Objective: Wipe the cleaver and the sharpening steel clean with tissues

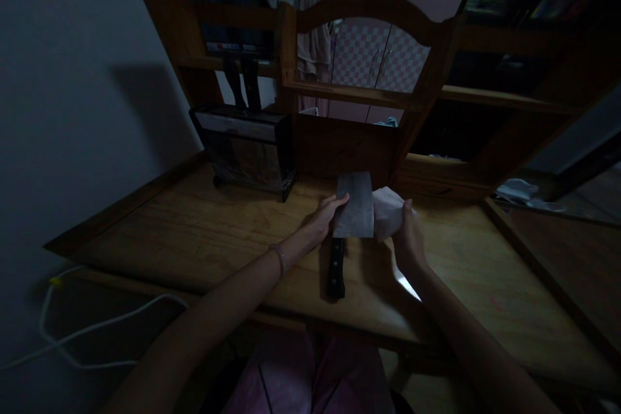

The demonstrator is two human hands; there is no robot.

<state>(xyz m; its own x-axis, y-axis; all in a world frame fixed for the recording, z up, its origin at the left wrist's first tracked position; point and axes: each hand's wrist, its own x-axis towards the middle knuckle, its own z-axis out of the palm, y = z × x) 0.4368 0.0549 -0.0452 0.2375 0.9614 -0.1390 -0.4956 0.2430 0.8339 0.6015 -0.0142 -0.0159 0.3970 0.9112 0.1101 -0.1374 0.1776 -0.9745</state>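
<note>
A cleaver with a broad grey blade (356,207) and a black riveted handle (336,272) is in front of me, over the wooden desk (233,239). My left hand (324,217) grips the blade along its left edge, the thumb lying on its face and the other fingers hidden behind. The handle points towards me. To the right of the blade, my right hand (408,236) pinches a white cloth or tissue (388,212), close beside the blade's right edge. Whether cloth and blade touch, I cannot tell.
A knife block (242,145) with two black-handled knives (250,81) stands at the back left. Wooden shelving (349,100) rises behind the desk. A white cable (111,330) hangs at the lower left. Something pale and crumpled (519,191) lies at the right.
</note>
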